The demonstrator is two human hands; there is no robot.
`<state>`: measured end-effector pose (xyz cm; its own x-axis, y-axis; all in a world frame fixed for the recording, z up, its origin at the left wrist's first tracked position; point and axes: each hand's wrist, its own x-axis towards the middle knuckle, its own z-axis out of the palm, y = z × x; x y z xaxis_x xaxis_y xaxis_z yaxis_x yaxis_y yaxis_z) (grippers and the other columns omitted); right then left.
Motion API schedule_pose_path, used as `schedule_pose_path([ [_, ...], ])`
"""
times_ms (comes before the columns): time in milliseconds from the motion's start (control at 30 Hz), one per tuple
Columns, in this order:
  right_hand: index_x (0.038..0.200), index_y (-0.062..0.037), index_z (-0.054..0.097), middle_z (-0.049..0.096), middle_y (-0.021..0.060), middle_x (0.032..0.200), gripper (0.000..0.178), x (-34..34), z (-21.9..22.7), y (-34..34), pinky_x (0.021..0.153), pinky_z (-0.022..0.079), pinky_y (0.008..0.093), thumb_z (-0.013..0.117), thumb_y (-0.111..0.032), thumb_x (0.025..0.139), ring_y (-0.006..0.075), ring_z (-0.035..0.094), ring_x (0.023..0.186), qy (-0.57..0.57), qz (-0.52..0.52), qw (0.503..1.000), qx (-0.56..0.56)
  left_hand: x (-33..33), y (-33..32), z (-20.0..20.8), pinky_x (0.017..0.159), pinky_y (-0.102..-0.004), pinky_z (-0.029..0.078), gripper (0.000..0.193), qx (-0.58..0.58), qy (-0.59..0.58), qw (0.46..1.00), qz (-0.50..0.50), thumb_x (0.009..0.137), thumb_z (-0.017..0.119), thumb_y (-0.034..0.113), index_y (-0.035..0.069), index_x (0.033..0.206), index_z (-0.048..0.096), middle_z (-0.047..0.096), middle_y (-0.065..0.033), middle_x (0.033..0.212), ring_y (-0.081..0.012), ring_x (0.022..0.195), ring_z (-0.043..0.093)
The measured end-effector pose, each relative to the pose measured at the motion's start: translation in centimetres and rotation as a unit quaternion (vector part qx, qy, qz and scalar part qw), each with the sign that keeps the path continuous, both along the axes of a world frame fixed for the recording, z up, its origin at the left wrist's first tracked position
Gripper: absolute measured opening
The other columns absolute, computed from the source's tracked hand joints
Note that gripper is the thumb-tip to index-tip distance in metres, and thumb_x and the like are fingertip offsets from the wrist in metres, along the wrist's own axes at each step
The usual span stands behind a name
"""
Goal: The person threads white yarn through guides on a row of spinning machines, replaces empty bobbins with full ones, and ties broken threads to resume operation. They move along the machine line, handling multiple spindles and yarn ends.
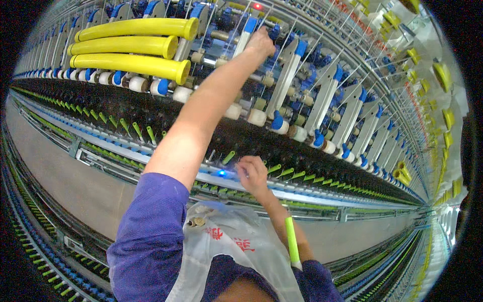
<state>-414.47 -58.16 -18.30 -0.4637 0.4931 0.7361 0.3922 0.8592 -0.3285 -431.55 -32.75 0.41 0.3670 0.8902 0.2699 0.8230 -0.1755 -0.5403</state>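
My left hand (pixel 260 43) reaches far up the spinning frame, its fingers bent and closed beside a blue-tipped pressure arm (pixel 247 34). Anything it grips is too small to make out. Lower down, my right hand (pixel 253 173) has its fingers curled together near a green bobbin tube (pixel 229 157) that leans on the spindle row. Whatever sits between those fingers does not show. A blue light (pixel 222 173) glows on the rail just left of this hand. Another green tube (pixel 292 239) lies along my right forearm, by the translucent apron (pixel 216 241).
Three long yellow tubes (pixel 131 48) rest across the pressure arms at upper left. White rollers (pixel 256 117) run beneath the arms. A red light (pixel 257 6) shows at the top. Rows of green tubes (pixel 312 177) stretch to both sides, and another machine (pixel 55 272) stands at lower left.
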Motion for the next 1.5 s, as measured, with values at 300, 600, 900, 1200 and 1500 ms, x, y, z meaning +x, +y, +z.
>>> schedule_pose_path([
  [300, 0.08, -0.0045, 0.058, 0.061, 0.0118, 0.086, 0.015, -0.8, -5.3, 0.8, 0.068, 0.049, 0.037, 0.071, -0.005, 0.072, 0.0289, 0.06, 0.081, 0.048, -0.02, 0.992, -0.117, 2.8, -24.8, -6.4, 0.052, -0.038, 0.05, 0.017, -0.024, -0.351, 0.919, -0.177, 0.074, 0.058, 0.015, 0.007, 0.089, 0.062, 0.061, -0.0086, 0.07, -0.0249, 0.064, 0.063],
  [600, 0.081, 0.0007, 0.058, 0.061, 0.0108, 0.086, 0.008, -6.0, -7.2, 2.0, 0.066, 0.05, 0.0332, 0.065, -0.001, 0.079, 0.0235, 0.06, 0.078, 0.034, 0.067, 0.968, -0.241, 12.4, -39.5, -11.2, 0.083, -0.0368, 0.049, 0.043, -0.579, -0.802, 0.093, -0.116, 0.097, 0.038, 0.041, 0.001, 0.108, 0.052, 0.062, -0.014, 0.1, -0.0225, 0.09, 0.062],
  [900, 0.139, -0.0075, 0.032, 0.055, 0.0218, 0.12, 0.076, -2.8, 2.9, 1.4, 0.081, 0.049, 0.0351, 0.043, -0.061, 0.086, 0.031, 0.059, 0.098, 0.408, 0.414, 0.467, -0.667, -0.7, -33.5, -13.6, 0.039, -0.0352, 0.046, 0.045, -0.577, -0.797, -0.166, -0.057, 0.096, 0.032, 0.049, 0.007, 0.093, 0.048, 0.045, -0.0056, 0.06, -0.0172, 0.04, 0.045],
  [1200, 0.096, -0.003, 0.058, 0.064, 0.0076, 0.098, 0.027, 1.5, 3.9, 0.2, 0.058, 0.045, 0.0286, 0.054, -0.029, 0.091, 0.0181, 0.058, 0.075, 0.16, 0.448, 0.713, -0.516, -6.2, -34.8, -15.7, 0.038, -0.0317, 0.048, 0.049, -0.532, -0.842, -0.069, -0.047, 0.097, 0.033, 0.046, 0.001, 0.095, 0.051, 0.044, -0.0052, 0.057, -0.0146, 0.04, 0.045],
  [1500, 0.126, -0.0046, 0.046, 0.044, 0.0137, 0.135, 0.058, -3.8, 1.1, -3.8, 0.094, 0.042, 0.0387, 0.056, -0.048, 0.088, 0.0243, 0.05, 0.115, -0.058, 0.32, 0.738, -0.591, -7.1, -35.0, -13.5, 0.038, -0.0359, 0.05, 0.049, -0.549, -0.831, -0.026, -0.088, 0.095, 0.038, 0.046, -0.001, 0.094, 0.05, 0.048, -0.0092, 0.058, -0.0187, 0.041, 0.051],
])
